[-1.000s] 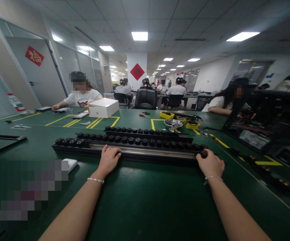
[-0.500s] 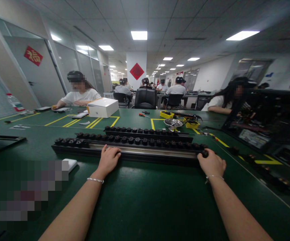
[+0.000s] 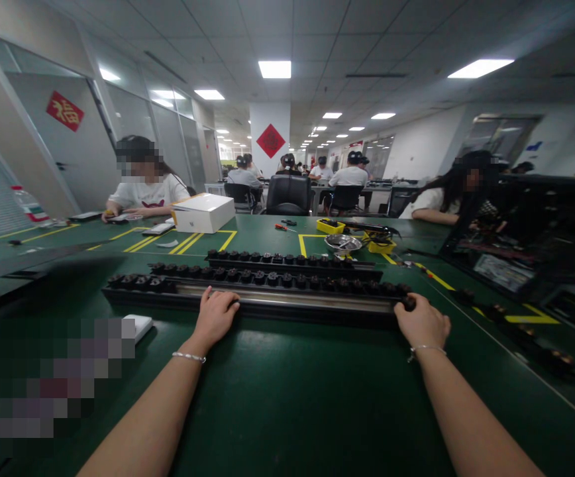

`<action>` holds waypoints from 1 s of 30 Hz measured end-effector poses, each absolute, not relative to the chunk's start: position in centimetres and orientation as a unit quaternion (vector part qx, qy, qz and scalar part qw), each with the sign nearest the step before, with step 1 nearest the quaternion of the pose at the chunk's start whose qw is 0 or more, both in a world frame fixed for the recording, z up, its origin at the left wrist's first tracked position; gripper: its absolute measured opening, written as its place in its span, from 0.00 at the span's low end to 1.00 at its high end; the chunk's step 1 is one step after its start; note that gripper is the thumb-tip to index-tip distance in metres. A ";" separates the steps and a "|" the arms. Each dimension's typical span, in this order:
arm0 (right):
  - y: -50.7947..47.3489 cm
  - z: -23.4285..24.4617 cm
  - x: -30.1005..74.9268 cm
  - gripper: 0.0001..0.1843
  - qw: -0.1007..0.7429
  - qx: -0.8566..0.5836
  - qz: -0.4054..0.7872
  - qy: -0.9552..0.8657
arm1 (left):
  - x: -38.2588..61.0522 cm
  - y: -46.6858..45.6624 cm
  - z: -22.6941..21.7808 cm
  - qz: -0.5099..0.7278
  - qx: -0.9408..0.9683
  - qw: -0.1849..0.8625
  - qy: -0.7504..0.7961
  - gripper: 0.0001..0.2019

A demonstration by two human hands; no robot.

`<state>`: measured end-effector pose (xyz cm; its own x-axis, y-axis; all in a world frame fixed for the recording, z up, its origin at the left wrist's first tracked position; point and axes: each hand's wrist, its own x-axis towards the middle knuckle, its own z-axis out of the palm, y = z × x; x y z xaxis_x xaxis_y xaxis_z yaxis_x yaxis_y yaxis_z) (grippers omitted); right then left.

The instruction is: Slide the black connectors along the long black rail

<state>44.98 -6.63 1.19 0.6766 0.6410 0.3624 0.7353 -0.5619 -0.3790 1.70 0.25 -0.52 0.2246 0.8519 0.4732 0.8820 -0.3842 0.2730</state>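
Note:
A long black rail (image 3: 317,317) lies crosswise on the green table, with a bare metallic strip along its middle. Several round black parts (image 3: 143,283) sit at its left end. My left hand (image 3: 216,316) grips the rail's near edge left of its middle, fingers curled over the top. At the far right end, my right hand (image 3: 422,322) has its thumb and fingers closed around a round black part (image 3: 408,303). Just behind run two more rows of round black parts (image 3: 272,278) on black rails. Fingertips are partly hidden in both hands.
Behind the rails stand a white box (image 3: 203,213), a metal bowl (image 3: 343,245) and yellow bins (image 3: 330,226). A large black open case (image 3: 511,232) is at right. A white object (image 3: 138,327) lies left. Co-workers sit across the table and at right.
My hands have hardly moved; the right one is a touch further right. A flat dark panel at the left edge has risen or swung into view. The co-worker at left has leaned back leftward.

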 end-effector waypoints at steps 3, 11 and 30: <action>-6.7 1.2 45.0 0.25 0.261 -0.878 -0.097 -0.389 | 1.7 0.3 -0.6 -0.289 -0.781 0.026 -0.552 0.08; -6.8 1.1 45.3 0.26 0.261 -0.880 -0.095 -0.386 | 1.7 0.3 -0.6 -0.291 -0.781 0.028 -0.552 0.08; -7.0 1.2 46.2 0.25 0.279 -0.881 -0.093 -0.371 | 1.7 0.2 -0.5 -0.292 -0.780 0.023 -0.553 0.08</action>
